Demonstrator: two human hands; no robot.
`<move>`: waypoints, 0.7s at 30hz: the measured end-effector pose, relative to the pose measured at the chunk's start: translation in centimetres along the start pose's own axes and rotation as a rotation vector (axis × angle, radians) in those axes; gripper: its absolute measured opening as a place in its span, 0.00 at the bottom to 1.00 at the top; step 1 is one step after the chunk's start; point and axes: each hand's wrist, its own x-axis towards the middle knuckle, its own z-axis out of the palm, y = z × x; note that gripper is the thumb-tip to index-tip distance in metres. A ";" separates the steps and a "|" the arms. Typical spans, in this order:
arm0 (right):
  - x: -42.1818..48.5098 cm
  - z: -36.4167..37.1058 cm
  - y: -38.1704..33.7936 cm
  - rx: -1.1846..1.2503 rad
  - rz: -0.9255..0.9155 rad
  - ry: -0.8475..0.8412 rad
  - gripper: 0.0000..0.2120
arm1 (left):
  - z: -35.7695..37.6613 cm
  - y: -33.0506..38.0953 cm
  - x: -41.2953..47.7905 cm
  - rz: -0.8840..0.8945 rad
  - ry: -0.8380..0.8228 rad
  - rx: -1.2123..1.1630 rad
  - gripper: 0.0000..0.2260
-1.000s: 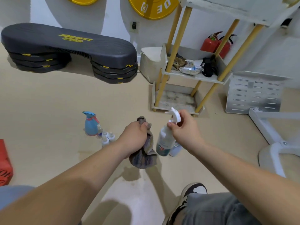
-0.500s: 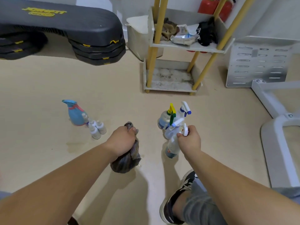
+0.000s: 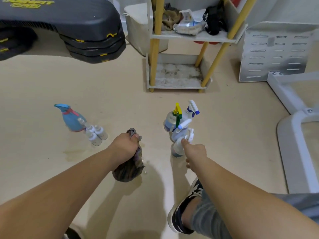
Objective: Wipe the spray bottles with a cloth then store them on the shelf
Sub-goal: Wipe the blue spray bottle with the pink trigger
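Note:
My left hand point(image 3: 125, 146) grips a dark bunched cloth point(image 3: 129, 172) whose lower end touches the floor. My right hand point(image 3: 196, 152) pinches the neck of a white spray bottle point(image 3: 177, 150) that stands on the floor. Just behind it stand three more spray bottles: one with a yellow and green trigger point(image 3: 170, 121), one with a blue and white trigger point(image 3: 192, 109), and a pale one point(image 3: 180, 131). A blue spray bottle point(image 3: 70, 119) and three small white bottles point(image 3: 95, 133) stand at the left. The shelf point(image 3: 177, 84) with yellow posts is ahead, its bottom tier bare and stained.
The shelf's middle tier point(image 3: 193, 37) holds rags and a crumpled packet. A black step platform point(image 3: 69, 23) lies at the back left and a white bin point(image 3: 138, 28) stands beside the shelf. A metal panel point(image 3: 276, 52) and white frame point(image 3: 293, 121) are at the right. My shoe point(image 3: 183, 213) is near.
My right hand has lowered the white spray bottle from mid-air to the floor beside the other bottles. My left hand has dropped with the cloth to the floor. The view has tilted down.

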 end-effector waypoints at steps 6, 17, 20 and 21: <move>-4.6 0.3 -0.3 -0.299 -0.045 -0.402 0.24 | -1.6 -0.3 -2.0 0.031 0.019 -0.057 0.15; -16.5 9.6 -9.2 -0.696 -0.598 -0.604 0.15 | -8.6 -4.4 -7.1 -0.030 0.201 -0.314 0.15; -17.9 12.6 -11.5 -0.814 -0.707 -0.622 0.14 | -12.2 -6.7 -6.7 -0.119 0.264 -0.359 0.14; -18.0 13.7 -12.2 -0.815 -0.726 -0.625 0.13 | -13.5 -7.3 -6.2 -0.153 0.282 -0.338 0.14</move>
